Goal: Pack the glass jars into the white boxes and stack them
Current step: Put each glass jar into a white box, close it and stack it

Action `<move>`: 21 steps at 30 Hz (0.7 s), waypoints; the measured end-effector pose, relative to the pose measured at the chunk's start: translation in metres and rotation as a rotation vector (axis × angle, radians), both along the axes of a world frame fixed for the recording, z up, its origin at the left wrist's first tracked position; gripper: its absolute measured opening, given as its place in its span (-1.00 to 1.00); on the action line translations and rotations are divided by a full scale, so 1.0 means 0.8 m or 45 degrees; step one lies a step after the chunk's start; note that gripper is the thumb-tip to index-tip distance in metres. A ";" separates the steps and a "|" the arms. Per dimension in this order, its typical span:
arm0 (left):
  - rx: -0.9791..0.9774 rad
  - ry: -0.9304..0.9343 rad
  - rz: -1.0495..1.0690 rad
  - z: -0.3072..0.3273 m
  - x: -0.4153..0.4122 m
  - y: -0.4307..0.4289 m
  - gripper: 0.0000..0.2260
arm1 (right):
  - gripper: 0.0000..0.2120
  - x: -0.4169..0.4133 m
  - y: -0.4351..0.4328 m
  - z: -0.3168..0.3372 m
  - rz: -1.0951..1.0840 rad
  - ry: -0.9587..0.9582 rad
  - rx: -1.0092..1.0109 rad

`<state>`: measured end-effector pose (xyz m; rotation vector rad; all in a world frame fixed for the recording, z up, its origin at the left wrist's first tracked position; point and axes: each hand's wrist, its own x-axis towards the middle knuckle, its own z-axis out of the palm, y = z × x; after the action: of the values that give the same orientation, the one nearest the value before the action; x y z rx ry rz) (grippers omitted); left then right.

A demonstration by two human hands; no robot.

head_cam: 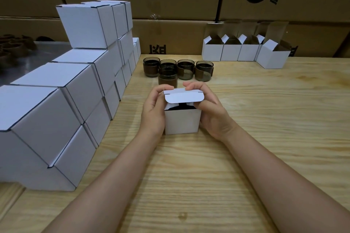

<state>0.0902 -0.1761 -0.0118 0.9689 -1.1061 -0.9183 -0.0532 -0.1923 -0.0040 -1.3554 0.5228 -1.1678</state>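
On the wooden surface [265,119], left hand [154,113] and right hand [211,113] pinch the white box [181,123] lid [184,96], which could crumple if mis-tucked

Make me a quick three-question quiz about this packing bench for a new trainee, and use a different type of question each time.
1. True or false: the lid of the white box held between the left hand and the right hand is already tucked shut.
2. Multiple choice: the stack of closed boxes stands A) on the person's left, B) on the person's right, C) on top of the jars.
3. Short answer: which is nearer the held box, the loose glass jars or the row of open boxes?

Key: 1 false, the flap is still raised over a gap. 2 A. 3 the loose glass jars.
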 end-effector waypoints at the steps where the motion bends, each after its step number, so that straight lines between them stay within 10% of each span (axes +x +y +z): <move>1: 0.004 -0.002 0.004 0.000 0.000 0.000 -0.78 | -0.70 -0.002 0.001 0.001 0.055 0.034 -0.011; 21: 0.086 -0.060 0.001 -0.007 -0.001 -0.002 -0.70 | -0.78 0.005 0.000 -0.007 -0.130 0.068 -0.106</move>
<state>0.0893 -0.1778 -0.0174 1.0507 -1.1204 -0.9410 -0.0490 -0.1920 -0.0093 -1.4484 0.5928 -1.2511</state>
